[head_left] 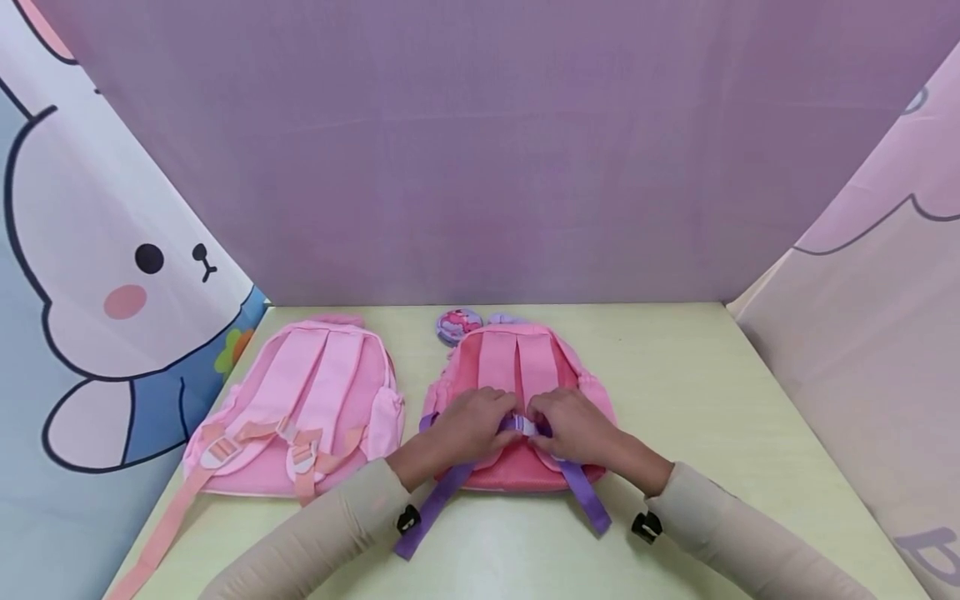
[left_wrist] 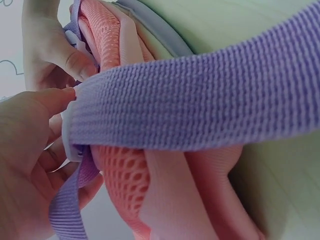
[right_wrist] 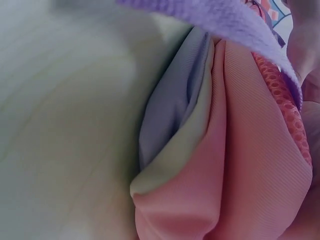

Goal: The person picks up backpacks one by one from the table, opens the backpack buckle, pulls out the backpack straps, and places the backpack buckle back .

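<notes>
A coral-pink backpack (head_left: 517,478) lies with its shoulder straps facing up in the middle of the table. Across those straps runs a purple chest strap with a pale buckle (head_left: 524,426). My left hand (head_left: 471,423) pinches the left side of this strap by the buckle, while my right hand (head_left: 576,423) holds the right side. Both hands' fingertips are close together. Purple webbing (left_wrist: 200,100) crosses the left wrist view in front of the backpack's mesh. In the right wrist view, the side pocket (right_wrist: 175,210) shows, and the right fingers are mostly hidden.
To the left lies a lighter pink backpack (head_left: 341,400), straps up, its peach strap (head_left: 168,525) trailing toward the front edge. A round purple-pink charm (head_left: 459,326) sits behind the coral backpack. A purple panel (head_left: 495,167) stands along the table's back edge.
</notes>
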Action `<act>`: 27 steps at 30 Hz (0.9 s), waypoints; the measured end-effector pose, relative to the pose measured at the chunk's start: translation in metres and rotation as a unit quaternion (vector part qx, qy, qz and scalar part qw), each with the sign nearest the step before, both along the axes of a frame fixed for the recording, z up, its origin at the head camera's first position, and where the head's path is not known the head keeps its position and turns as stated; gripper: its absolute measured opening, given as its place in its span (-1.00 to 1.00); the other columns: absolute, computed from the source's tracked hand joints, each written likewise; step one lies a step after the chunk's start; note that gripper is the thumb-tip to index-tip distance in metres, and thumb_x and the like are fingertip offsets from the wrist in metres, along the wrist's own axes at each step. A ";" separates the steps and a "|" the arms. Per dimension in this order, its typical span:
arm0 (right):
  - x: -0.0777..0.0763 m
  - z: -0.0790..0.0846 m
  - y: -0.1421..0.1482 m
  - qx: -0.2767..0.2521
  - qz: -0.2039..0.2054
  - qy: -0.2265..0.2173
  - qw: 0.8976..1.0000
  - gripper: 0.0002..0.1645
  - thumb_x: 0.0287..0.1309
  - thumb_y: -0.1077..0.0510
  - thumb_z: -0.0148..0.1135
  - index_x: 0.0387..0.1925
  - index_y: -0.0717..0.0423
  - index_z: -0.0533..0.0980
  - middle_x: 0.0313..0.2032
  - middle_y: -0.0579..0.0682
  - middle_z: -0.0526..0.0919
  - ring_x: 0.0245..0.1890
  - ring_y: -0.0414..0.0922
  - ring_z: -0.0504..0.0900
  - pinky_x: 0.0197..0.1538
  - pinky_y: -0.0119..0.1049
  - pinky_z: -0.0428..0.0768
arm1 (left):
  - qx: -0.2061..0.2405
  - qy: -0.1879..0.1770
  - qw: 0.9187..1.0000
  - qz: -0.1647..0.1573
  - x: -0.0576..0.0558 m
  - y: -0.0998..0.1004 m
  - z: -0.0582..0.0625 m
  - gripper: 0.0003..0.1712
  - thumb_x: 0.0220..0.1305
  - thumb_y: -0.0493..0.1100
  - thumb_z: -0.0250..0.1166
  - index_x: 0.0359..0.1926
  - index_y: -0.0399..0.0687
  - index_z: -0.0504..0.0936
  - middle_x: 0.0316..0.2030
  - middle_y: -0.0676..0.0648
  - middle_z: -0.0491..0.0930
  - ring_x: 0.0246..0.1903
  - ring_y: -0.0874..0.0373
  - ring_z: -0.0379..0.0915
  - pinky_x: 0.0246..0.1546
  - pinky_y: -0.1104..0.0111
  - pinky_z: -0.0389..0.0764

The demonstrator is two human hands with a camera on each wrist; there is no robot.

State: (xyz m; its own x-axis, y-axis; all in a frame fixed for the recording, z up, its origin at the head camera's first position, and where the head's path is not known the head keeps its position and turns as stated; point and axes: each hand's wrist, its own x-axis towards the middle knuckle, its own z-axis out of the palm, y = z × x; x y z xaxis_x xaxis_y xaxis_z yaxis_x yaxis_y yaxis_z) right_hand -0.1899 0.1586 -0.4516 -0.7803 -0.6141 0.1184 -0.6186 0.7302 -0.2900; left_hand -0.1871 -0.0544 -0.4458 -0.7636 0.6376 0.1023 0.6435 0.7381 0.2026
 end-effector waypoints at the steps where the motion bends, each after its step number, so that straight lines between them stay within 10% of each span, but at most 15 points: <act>1: 0.000 0.000 0.000 -0.002 0.000 0.000 1.000 -0.72 0.06 0.03 0.54 -0.38 -0.07 0.53 -0.54 -0.19 0.52 -0.44 -0.28 0.36 -0.25 -0.38 0.35 | 0.000 -0.001 1.000 0.001 0.000 0.000 0.000 -0.63 0.31 0.17 0.37 -0.01 0.12 0.58 -0.25 0.11 0.63 -0.21 0.25 0.53 -0.06 0.37 0.63; 27: -0.002 0.018 0.004 -0.051 -0.003 -0.031 0.998 -0.76 0.09 0.11 0.50 -0.26 -0.08 0.56 -0.44 -0.22 0.53 -0.41 -0.29 0.43 -0.31 -0.46 0.48 | 0.037 -0.028 0.999 0.006 -0.003 -0.006 0.004 -0.61 0.27 0.01 0.44 0.01 0.02 0.53 -0.31 0.08 0.56 -0.34 0.26 0.41 -0.20 0.43 0.58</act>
State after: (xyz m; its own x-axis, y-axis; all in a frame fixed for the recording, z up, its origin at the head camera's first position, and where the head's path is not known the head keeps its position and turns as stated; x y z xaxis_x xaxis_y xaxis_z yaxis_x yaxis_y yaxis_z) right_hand -0.1920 0.1628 -0.4334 -0.7922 -0.5959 0.1313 -0.5924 0.6994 -0.3998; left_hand -0.1902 -0.0608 -0.4416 -0.7769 0.6206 0.1060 0.6209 0.7274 0.2921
